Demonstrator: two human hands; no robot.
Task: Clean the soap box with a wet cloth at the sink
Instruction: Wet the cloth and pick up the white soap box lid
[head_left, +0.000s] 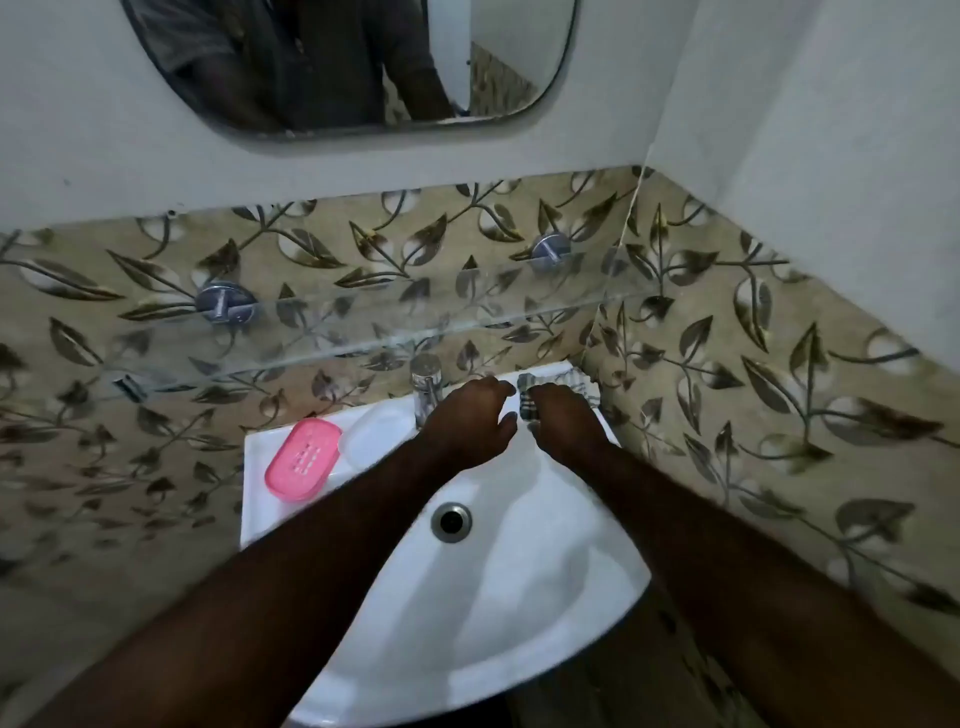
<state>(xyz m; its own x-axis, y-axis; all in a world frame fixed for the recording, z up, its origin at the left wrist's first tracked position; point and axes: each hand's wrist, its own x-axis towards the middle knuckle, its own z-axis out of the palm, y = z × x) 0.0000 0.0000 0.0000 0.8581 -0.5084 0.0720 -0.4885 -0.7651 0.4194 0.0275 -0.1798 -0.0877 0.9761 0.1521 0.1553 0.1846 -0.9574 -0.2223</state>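
The tap (427, 385) stood at the back of the white corner sink (519, 613), and both of the person's bare arms reached across the basin towards it. Just to the right of the tap lay a checked cloth (581, 383), bunched on the back rim in the corner of the wall. The right hand (566, 418) was down on that cloth with its fingers curled into the fabric, gripping it. The left hand (467, 422) hung right beside the tap, between it and the cloth, fingers loosely bent and nothing held in them; its fingertips were close to the cloth's edge, though I could not tell whether they touched it.

The pink soap box (303, 460) sat well to the left of the tap on the sink's flat rim, neither hand near it. A pale, see-through piece (370, 430) lay between it and the tap. In front of the tap, the drain (451, 521) showed at the bottom of the basin. Above the tap ran a glass shelf (363, 335) against leaf-patterned tiles (727, 415), and higher still hung a mirror (337, 67).
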